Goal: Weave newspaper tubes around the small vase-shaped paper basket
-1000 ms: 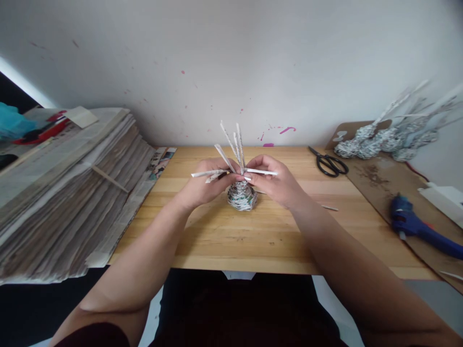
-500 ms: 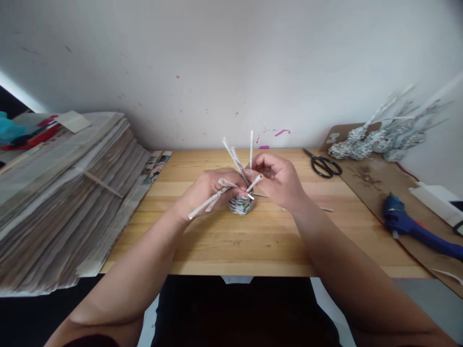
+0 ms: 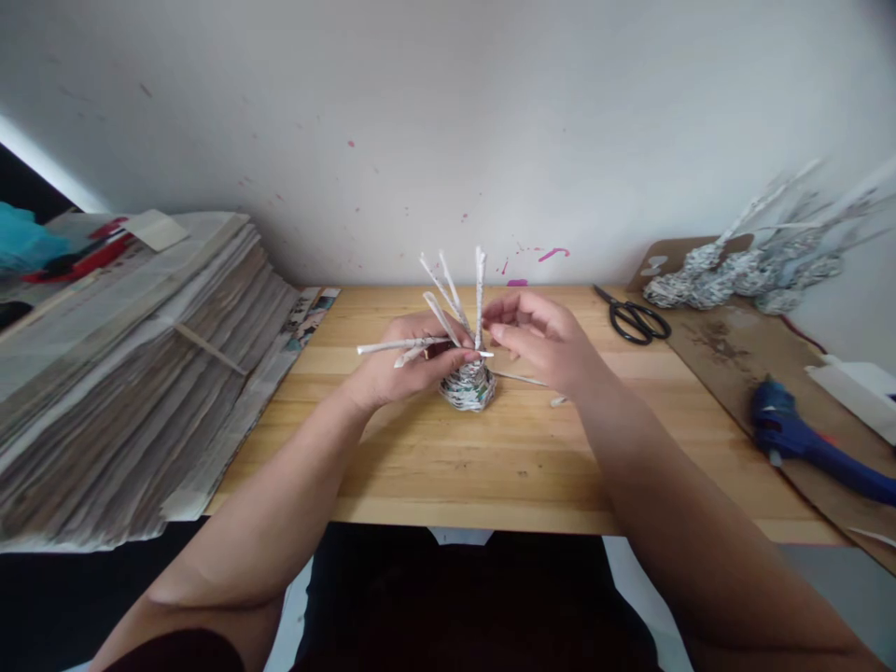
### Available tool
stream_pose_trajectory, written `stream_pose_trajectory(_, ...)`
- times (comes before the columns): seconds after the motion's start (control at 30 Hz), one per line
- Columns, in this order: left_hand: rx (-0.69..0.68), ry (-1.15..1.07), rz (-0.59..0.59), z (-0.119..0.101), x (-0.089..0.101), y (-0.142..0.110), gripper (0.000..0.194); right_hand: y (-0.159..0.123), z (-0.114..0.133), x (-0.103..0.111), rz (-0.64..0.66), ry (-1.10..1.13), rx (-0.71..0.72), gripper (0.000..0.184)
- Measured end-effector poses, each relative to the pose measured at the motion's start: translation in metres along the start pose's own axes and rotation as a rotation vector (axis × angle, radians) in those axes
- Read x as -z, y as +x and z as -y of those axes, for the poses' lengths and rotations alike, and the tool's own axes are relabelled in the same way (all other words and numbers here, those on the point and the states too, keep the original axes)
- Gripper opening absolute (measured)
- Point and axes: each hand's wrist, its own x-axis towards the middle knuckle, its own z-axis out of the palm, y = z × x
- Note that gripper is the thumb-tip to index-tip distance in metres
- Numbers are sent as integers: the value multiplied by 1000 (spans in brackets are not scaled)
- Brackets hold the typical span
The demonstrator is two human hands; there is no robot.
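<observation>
A small round basket woven from rolled newspaper (image 3: 468, 387) sits on the wooden table, with loose paper tubes (image 3: 448, 299) fanning up and to the left from its narrow neck. My left hand (image 3: 413, 364) is closed around that neck, thumb in front, and some tubes lie across its fingers. To the right, my right hand (image 3: 539, 341) has loosely curled fingers, slightly apart, beside an upright paper tube (image 3: 480, 294); nothing shows between them. A short white tube end pokes out at my left thumb tip. Behind the basket, a thin stick (image 3: 522, 378) lies on the table toward my right wrist.
Black scissors (image 3: 634, 322) lie at the back right. A blue glue gun (image 3: 805, 443) rests on brown cardboard (image 3: 721, 373), with several woven paper pieces (image 3: 728, 271) behind it. At left stands a tall tied newspaper stack (image 3: 154, 373). The wall (image 3: 448, 140) rises behind the table (image 3: 448, 485).
The tube that stuck out to the right now stands upright. My right hand has moved off the neck to the right. My left hand keeps its hold while the basket tilted forward and back.
</observation>
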Motion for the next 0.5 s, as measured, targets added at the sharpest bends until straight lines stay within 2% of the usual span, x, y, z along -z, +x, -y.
stream_pose_trajectory(0.1,37,12,-9,-1,0,0,17,0,6,7,86,-23,-51,26)
stream_pose_trajectory(0.27,52,-15,-12,-4,1,3,21,-3,2,4,70,-79,-78,31)
stream_pose_trajectory(0.4,47,-36,45,-7,7,4,19,-3,-3,2,50,-141,-52,27)
stream_pose_trajectory(0.5,35,-36,75,-6,10,3,16,-3,-3,3,85,-157,-42,26)
